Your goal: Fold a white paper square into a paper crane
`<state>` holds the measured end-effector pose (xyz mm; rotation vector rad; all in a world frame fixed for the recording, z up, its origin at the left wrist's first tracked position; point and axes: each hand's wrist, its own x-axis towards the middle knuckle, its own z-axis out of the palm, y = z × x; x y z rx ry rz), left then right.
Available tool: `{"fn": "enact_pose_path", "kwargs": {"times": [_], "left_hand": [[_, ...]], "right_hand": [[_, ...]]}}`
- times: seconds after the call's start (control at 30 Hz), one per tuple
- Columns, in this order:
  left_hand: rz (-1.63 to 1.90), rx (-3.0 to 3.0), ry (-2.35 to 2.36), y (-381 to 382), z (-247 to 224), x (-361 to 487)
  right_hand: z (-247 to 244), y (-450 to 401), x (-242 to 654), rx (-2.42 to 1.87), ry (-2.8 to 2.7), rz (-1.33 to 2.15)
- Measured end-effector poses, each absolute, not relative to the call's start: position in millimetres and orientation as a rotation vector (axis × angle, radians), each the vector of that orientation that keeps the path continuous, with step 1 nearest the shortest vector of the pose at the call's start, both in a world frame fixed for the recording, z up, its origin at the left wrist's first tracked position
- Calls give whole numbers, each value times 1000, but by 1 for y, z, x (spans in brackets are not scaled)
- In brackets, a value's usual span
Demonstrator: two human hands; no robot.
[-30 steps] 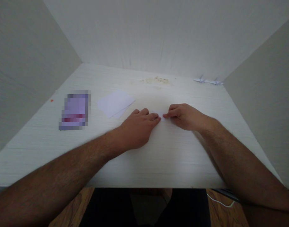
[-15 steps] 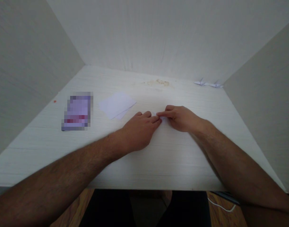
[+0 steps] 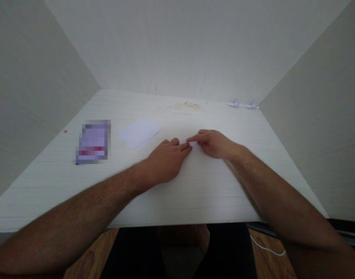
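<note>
A small piece of folded white paper (image 3: 192, 144) lies on the white table between my hands, mostly covered by fingers. My left hand (image 3: 169, 159) rests over its left side, fingers close together and pressing it down. From the right, my right hand (image 3: 213, 143) has its index finger stretched along the paper's far edge, while the other fingers curl in around its right side. Just beyond my left hand is a small stack of loose white sheets (image 3: 141, 131).
A pixelated purple rectangular item (image 3: 93, 142) lies at the left. Two small folded paper shapes (image 3: 242, 104) sit at the back right corner. A brownish stain (image 3: 186, 105) marks the table near the back wall. Walls enclose the back and both sides. A white cable (image 3: 267, 250) hangs below the table edge.
The camera view has shifted slightly, so everything sits a little further left. Both hands stay on the folded paper, with a bit more of it showing between the fingers.
</note>
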<state>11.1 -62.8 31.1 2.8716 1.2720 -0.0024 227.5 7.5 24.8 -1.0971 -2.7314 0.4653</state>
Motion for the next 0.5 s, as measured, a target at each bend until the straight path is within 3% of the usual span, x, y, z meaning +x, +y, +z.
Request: {"fn": "enact_pose_path", "kwargs": {"times": [0.27, 0.5], "left_hand": [[22, 2911, 1230, -67, 30, 13], [84, 2909, 1215, -67, 29, 13]], "right_hand": [[26, 19, 227, -1136, -2699, 723], [36, 23, 220, -1123, -2776, 724]]}}
